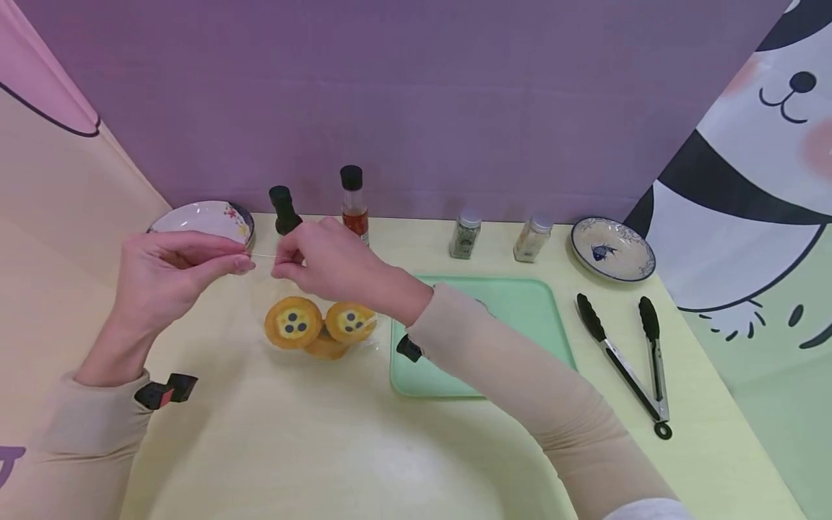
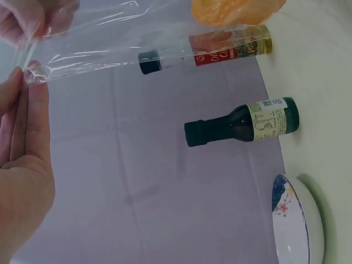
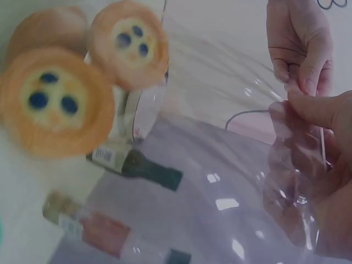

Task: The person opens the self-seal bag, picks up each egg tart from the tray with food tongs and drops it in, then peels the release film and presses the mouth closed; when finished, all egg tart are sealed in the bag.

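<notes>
A clear plastic bag [image 2: 104, 44] holds several round golden pastries [image 1: 292, 323]; two show pale tops with three dark dots. The thumb and fingers of my left hand [image 1: 162, 278] pinch one end of the bag's upper edge. A short way to its right, my right hand [image 1: 331, 260] pinches the same edge, and a thin strip of it is stretched between the hands. In the right wrist view, the right palm and fingers [image 3: 283, 159] lie behind the see-through film. The pastries hang low in the bag; whether it touches the table is unclear.
Behind the hands stand a dark bottle [image 1: 284, 209], a red sauce bottle [image 1: 354, 217] and a white floral bowl [image 1: 201, 220]. Rightward are a green tray [image 1: 520, 318], partly under the right forearm, two spice jars [image 1: 465, 235], a patterned dish [image 1: 614, 249] and tongs [image 1: 624, 368].
</notes>
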